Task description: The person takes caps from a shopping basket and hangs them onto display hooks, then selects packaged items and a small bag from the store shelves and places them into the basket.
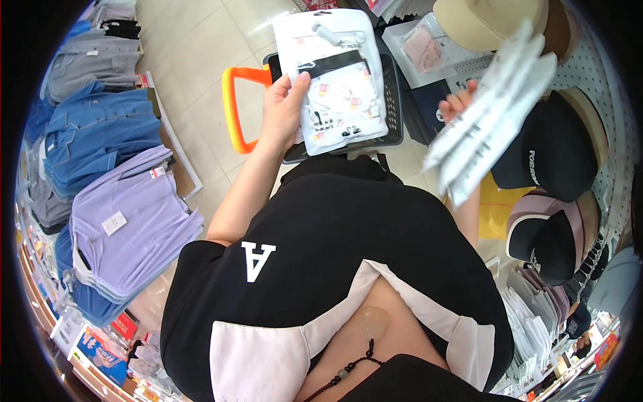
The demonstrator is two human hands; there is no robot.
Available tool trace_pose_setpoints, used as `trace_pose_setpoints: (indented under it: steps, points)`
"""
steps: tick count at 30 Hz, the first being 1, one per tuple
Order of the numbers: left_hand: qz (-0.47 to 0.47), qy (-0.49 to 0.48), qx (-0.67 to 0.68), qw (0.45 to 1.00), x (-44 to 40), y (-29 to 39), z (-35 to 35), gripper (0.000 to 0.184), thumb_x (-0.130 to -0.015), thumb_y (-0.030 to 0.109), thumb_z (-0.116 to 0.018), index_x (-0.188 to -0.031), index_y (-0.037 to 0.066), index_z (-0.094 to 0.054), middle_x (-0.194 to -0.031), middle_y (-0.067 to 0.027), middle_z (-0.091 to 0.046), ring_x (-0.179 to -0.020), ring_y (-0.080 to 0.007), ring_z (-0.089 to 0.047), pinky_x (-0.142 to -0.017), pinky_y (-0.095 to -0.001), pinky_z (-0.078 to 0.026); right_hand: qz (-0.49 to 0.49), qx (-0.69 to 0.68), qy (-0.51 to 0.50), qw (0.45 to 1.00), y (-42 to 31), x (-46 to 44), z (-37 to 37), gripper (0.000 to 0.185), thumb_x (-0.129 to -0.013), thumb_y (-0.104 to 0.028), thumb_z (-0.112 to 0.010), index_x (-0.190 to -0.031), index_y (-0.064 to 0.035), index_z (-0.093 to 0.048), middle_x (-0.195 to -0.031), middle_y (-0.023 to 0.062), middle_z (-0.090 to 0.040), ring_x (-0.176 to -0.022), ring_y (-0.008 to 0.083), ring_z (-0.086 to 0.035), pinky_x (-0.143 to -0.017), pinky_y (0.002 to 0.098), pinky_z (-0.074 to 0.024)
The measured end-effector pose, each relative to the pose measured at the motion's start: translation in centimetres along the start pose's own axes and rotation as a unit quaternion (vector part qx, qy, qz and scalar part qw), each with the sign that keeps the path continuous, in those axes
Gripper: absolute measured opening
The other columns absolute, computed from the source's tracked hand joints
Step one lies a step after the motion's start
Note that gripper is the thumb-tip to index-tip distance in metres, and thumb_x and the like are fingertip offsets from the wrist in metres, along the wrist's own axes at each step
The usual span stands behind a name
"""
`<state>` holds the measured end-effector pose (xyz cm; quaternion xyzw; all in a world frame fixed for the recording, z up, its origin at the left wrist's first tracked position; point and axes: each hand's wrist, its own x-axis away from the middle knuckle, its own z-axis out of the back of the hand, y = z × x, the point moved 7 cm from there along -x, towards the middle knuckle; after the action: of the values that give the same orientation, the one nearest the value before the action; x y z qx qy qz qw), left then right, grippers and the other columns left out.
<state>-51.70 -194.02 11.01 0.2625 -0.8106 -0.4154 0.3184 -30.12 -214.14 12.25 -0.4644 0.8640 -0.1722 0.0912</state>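
Observation:
My left hand (288, 104) grips the edge of a white printed garment pack (345, 100) in clear plastic, thumb on top. The pack has a black band, small cartoon prints and a hang hole at its top. It covers much of a black shopping basket (394, 100) with an orange handle (232, 110). On the right, my right hand (458, 102) has its fingers curled round several slim white plastic packs (492, 120), held tilted. These packs are smeared by motion, and most of that hand is hidden behind them.
Caps hang on a pegboard at right, among them a black cap (552, 147) and a beige cap (492, 23). Left, a rack holds lilac tops (124, 221) and blue shirts (100, 137). Pale floor tiles (187, 53) run between. Packed goods (425, 50) sit on the shelf ahead.

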Motion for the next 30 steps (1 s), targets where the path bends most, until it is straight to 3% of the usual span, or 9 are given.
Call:
trace_pose_setpoints:
  steps: [1, 2, 4, 6, 10, 18, 22, 28, 30]
  points:
    - [0.006, -0.008, -0.01, 1.0, 0.1, -0.1, -0.3, 0.023, -0.089, 0.016, -0.053, -0.102, -0.002, -0.056, -0.091, -0.009, -0.063, -0.077, -0.0118, -0.061, -0.067, -0.0249, -0.051, -0.038, 0.008, -0.039, 0.998, 1.1, 0.1, 0.0, 0.045, -0.086, -0.03, -0.052, -0.118, 0.0001, -0.045, -0.085, 0.0094, -0.054, -0.083, 0.024, -0.051, -0.095, 0.0461, -0.0376]
    - [0.012, -0.016, -0.02, 1.0, 0.3, -0.2, -0.6, 0.022, -0.088, 0.016, -0.055, -0.101, -0.002, -0.057, -0.088, -0.0071, -0.063, -0.075, -0.0095, -0.06, -0.065, -0.0228, -0.049, -0.065, 0.007, 0.076, 0.995, 1.6, -0.3, 2.6, 0.051, -0.079, -0.012, -0.059, -0.124, 0.0039, -0.04, -0.112, 0.0177, -0.055, -0.108, 0.0325, -0.051, -0.093, 0.0466, -0.0419]
    - [0.02, -0.029, -0.025, 0.999, 0.6, -0.4, -1.6, 0.021, -0.086, 0.015, -0.06, -0.097, -0.003, -0.061, -0.084, -0.0051, -0.064, -0.071, -0.0072, -0.058, -0.063, -0.0215, -0.048, -0.108, 0.095, 0.071, 0.987, 3.9, -0.5, 3.5, 0.043, -0.082, -0.01, -0.057, -0.12, 0.0018, -0.043, -0.119, 0.0167, -0.052, -0.113, 0.0305, -0.048, -0.097, 0.0464, -0.0378]
    - [0.01, -0.049, -0.049, 0.998, 0.7, -0.6, -2.5, 0.019, -0.084, 0.013, -0.061, -0.094, -0.003, -0.063, -0.081, -0.0045, -0.064, -0.07, -0.0064, -0.057, -0.062, -0.0208, -0.047, -0.151, 0.126, 0.138, 0.971, 6.5, -0.6, 3.6, 0.047, -0.078, -0.001, -0.059, -0.122, 0.0017, -0.042, -0.117, 0.0146, -0.054, -0.107, 0.0282, -0.053, -0.096, 0.042, -0.0398]
    - [0.02, -0.031, -0.086, 0.996, 0.8, -1.2, -2.3, 0.018, -0.083, 0.011, -0.063, -0.092, -0.004, -0.064, -0.078, -0.004, -0.064, -0.067, -0.0057, -0.057, -0.059, -0.02, -0.046, -0.165, 0.094, 0.121, 0.974, 8.3, 0.0, 2.9, 0.046, -0.078, 0.0, -0.059, -0.121, 0.0011, -0.043, -0.116, 0.014, -0.054, -0.106, 0.0254, -0.054, -0.094, 0.0405, -0.0414]
    - [-0.028, -0.029, -0.263, 0.964, -0.1, -0.5, -1.4, 0.023, -0.077, 0.008, -0.066, -0.097, -0.001, -0.064, -0.082, -0.004, -0.065, -0.07, -0.0068, -0.058, -0.064, -0.0211, -0.047, -0.155, 0.267, 0.131, 0.942, 7.3, 0.2, 1.8, 0.048, -0.071, 0.006, -0.063, -0.116, 0.0039, -0.047, -0.109, 0.0137, -0.057, -0.1, 0.0236, -0.056, -0.09, 0.0366, -0.0439]
    - [-0.022, -0.017, -0.132, 0.991, -0.6, 1.1, -0.4, 0.022, -0.081, 0.006, -0.061, -0.103, 0.001, -0.063, -0.095, -0.0057, -0.063, -0.084, -0.008, -0.057, -0.075, -0.0216, -0.046, -0.057, 0.208, 0.144, 0.966, 3.4, 0.7, 4.3, 0.053, -0.072, 0.006, -0.06, -0.121, 0.0033, -0.041, -0.116, 0.0147, -0.052, -0.108, 0.0266, -0.051, -0.095, 0.0406, -0.0402]
    - [-0.136, -0.025, -0.135, 0.981, -0.7, 4.2, 0.0, 0.054, -0.081, 0.0, -0.059, -0.131, 0.004, -0.04, -0.118, -0.0107, -0.053, -0.102, -0.0136, -0.053, -0.085, -0.0258, -0.044, 0.043, 0.022, 0.083, 0.995, -3.6, 1.1, 5.8, 0.058, -0.072, 0.005, -0.059, -0.126, 0.0042, -0.037, -0.12, 0.0141, -0.05, -0.112, 0.0282, -0.049, -0.098, 0.0416, -0.0374]
    - [-0.146, -0.049, -0.105, 0.982, -0.6, 4.6, -0.5, 0.071, -0.083, 0.003, -0.057, -0.141, 0.006, -0.016, -0.124, -0.0117, -0.047, -0.107, -0.0156, -0.05, -0.089, -0.0276, -0.042, 0.023, -0.007, 0.029, 0.999, -3.2, -0.1, 3.6, 0.057, -0.072, 0.005, -0.059, -0.125, 0.0043, -0.038, -0.119, 0.0142, -0.051, -0.111, 0.0281, -0.049, -0.097, 0.0414, -0.0381]
